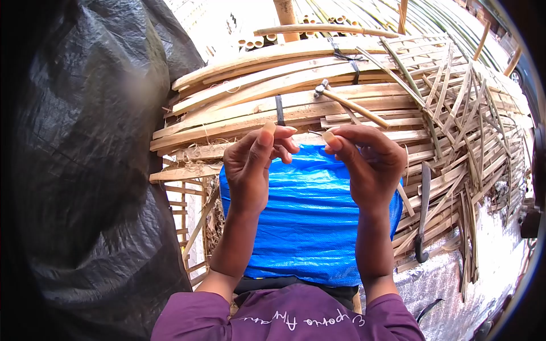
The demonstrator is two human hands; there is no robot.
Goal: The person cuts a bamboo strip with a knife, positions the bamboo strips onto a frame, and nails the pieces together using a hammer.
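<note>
My left hand (250, 165) is raised above the blue sheet (301, 221), thumb and fingers drawn together in a pinch. A small pale patch shows at its thumb tip; whether it is a held piece or part of the thumb I cannot tell. Level with it and a short gap to the right, my right hand (369, 150) is pinched too, with a similar pale patch at the fingertips. Just beyond the hands, a hammer (352, 105) with a wooden handle lies on split bamboo strips (239, 122). The blue sheet spreads below, between my forearms.
A machete (424, 210) with a dark handle lies at the right. Crossed thin bamboo strips (472, 113) are heaped beyond it. Black plastic sheeting (96, 170) hangs along the left. Silvery sheeting (455, 301) covers the lower right. Bamboo poles (259, 41) are stacked at the back.
</note>
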